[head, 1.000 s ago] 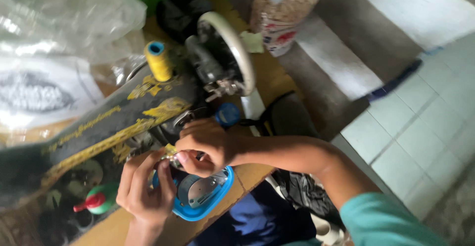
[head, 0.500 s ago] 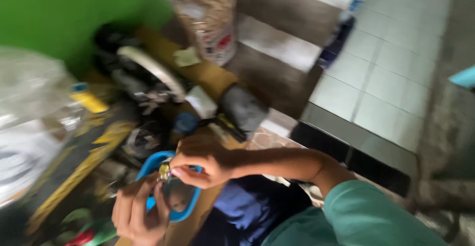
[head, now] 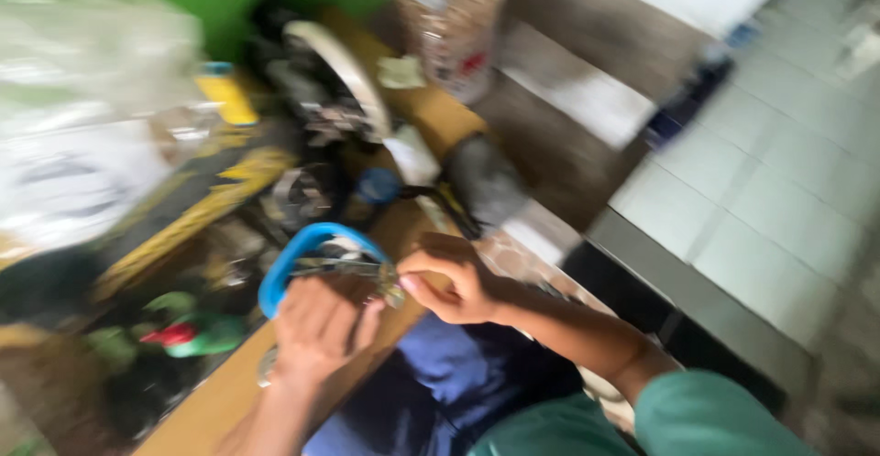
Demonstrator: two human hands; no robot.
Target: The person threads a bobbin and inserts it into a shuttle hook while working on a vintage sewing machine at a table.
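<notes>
Pinching a small metal part (head: 390,284) w/ right hand (head: 454,284) fingers closed on it, near the surface's front edge; left hand (head: 316,328) grips the blue-rimmed piece (head: 302,250). Part prob. light, stiff, slippery; hold by edges. Blurry.

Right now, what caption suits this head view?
Two hands work a small metal part over a blue tray beside a sewing machine.

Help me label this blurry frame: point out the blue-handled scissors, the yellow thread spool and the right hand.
blue-handled scissors (head: 295,252): head view, on the blue handle loop.
yellow thread spool (head: 226,97): head view, mid-body.
right hand (head: 456,280): head view, back of the hand.
</notes>
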